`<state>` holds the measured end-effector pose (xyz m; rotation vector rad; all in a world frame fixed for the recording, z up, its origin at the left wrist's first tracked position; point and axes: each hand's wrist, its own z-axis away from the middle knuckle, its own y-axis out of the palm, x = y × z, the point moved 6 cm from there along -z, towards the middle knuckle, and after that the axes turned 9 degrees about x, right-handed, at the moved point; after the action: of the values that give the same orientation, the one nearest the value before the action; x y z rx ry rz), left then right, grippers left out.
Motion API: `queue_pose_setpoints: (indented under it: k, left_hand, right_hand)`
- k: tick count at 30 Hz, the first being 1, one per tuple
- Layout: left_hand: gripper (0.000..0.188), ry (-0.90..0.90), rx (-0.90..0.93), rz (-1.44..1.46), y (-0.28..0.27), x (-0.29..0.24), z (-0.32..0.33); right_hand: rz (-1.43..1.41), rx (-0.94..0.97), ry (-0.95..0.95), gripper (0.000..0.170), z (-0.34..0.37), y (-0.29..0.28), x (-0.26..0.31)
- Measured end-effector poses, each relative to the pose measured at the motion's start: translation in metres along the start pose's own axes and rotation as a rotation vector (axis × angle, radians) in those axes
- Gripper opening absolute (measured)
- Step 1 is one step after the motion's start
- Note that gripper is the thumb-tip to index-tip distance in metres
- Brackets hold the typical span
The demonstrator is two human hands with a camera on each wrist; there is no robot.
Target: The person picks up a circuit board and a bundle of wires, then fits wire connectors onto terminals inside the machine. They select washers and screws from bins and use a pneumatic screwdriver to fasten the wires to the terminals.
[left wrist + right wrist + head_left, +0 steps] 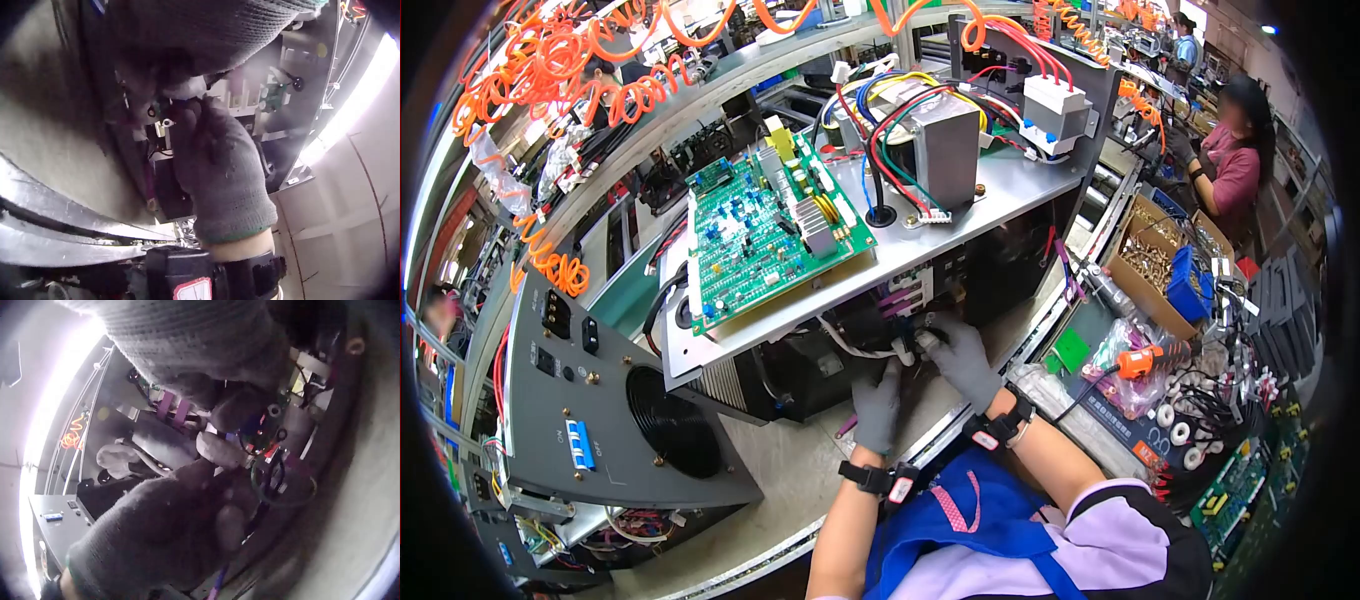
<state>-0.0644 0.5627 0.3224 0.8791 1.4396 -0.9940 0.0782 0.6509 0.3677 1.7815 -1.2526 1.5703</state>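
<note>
Both hands wear grey knit gloves and meet in the low bay of a metal chassis (1020, 255), under its shelf. The left hand (878, 408) has curled fingers around thin cables, and its pale fingertip points at the terminals in the right wrist view. The right hand (963, 368) pinches a cable, with a ring terminal (167, 123) sticking out beside its fingers. A white-sleeved cable (855, 345) reaches from the bay to the fingertips. Purple-sleeved leads (181, 414) lie behind the hands. The gloves partly hide the held cable ends.
A green circuit board (770, 235) and a transformer (948, 150) sit on the shelf. To the left stands a grey panel (570, 370) with a fan grille. At right are a carton of screws (1145, 250) and an orange-ended power screwdriver (1140, 362). Orange coiled hoses (550, 100) hang overhead.
</note>
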Motion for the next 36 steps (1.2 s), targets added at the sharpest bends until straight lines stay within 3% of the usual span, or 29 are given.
queue_pose_setpoints:
  k: [2, 5, 6, 9, 10, 13, 15, 16, 18, 21, 22, 24, 25, 27, 29, 31, 33, 36]
  left_hand:
    - [0.023, 0.115, -0.069, -0.025, 0.005, 0.008, -0.010]
    - [0.025, 0.057, -0.022, -0.186, -0.005, 0.006, -0.011]
    - [0.030, 0.128, -0.129, -0.298, -0.012, 0.010, -0.006]
    - [0.041, 0.114, -0.165, -0.891, -0.026, -0.047, 0.033]
    - [0.046, 0.248, -0.194, -1.057, -0.032, -0.038, 0.043]
    - [0.045, 0.154, -0.067, -1.196, -0.050, 0.000, 0.052]
    - [0.044, -0.051, 0.047, -1.065, -0.070, 0.005, 0.045]
    - [0.044, -0.152, 0.102, -0.991, -0.075, 0.006, 0.044]
    - [0.040, -0.082, 0.105, -0.949, -0.074, -0.012, 0.044]
    - [0.036, 0.127, 0.036, -0.771, -0.070, -0.037, 0.045]
    - [0.036, 0.203, 0.005, -0.687, -0.070, -0.043, 0.052]
    - [0.038, 0.391, -0.345, -0.773, -0.084, -0.063, 0.082]
    - [0.048, 0.438, -0.520, -0.953, -0.086, -0.096, 0.098]
    - [0.062, 0.491, -0.732, -0.793, -0.110, -0.102, 0.107]
    - [0.072, 0.489, -0.860, -0.638, -0.129, -0.102, 0.110]
    - [0.074, 0.424, -0.920, -0.511, -0.154, -0.107, 0.091]
    - [0.068, 0.502, -0.900, -0.447, -0.166, -0.110, 0.074]
    - [0.060, 0.620, -0.900, -0.348, -0.179, -0.108, 0.045]
  right_hand:
    - [0.340, -0.122, -0.232, 0.025, -0.003, 0.000, -0.001]
    - [0.396, -0.144, -0.227, 0.026, -0.011, 0.005, -0.006]
    - [0.339, -0.126, -0.226, 0.025, -0.011, 0.005, -0.006]
    - [-0.145, 0.069, 0.173, 0.023, -0.006, 0.008, -0.018]
    - [-0.143, 0.066, 0.131, 0.023, -0.006, 0.009, -0.018]
    - [-0.112, 0.049, -0.003, 0.024, -0.003, 0.011, -0.016]
    - [-0.063, 0.017, -0.113, 0.027, -0.002, 0.013, -0.014]
    - [-0.154, 0.050, 0.015, 0.029, 0.001, 0.014, -0.020]
    - [-0.329, 0.112, 0.260, 0.034, 0.006, 0.017, -0.028]
    - [-0.106, -0.013, 0.088, 0.037, 0.014, 0.003, -0.019]
    - [0.274, -0.121, -0.020, 0.040, 0.021, -0.008, -0.010]
    - [0.172, -0.250, 0.044, 0.042, 0.040, -0.045, 0.027]
    - [0.118, -0.305, 0.072, 0.044, 0.049, -0.061, 0.039]
    - [0.325, -0.586, -0.176, 0.042, 0.059, -0.111, 0.064]
    - [0.532, -0.791, -0.177, 0.045, 0.055, -0.158, 0.086]
    - [0.478, -0.755, -0.229, 0.056, 0.026, -0.199, 0.063]
    - [-0.100, -0.232, -0.054, 0.056, -0.024, -0.212, 0.048]
    - [0.051, -0.301, 0.088, 0.049, -0.036, -0.214, 0.026]
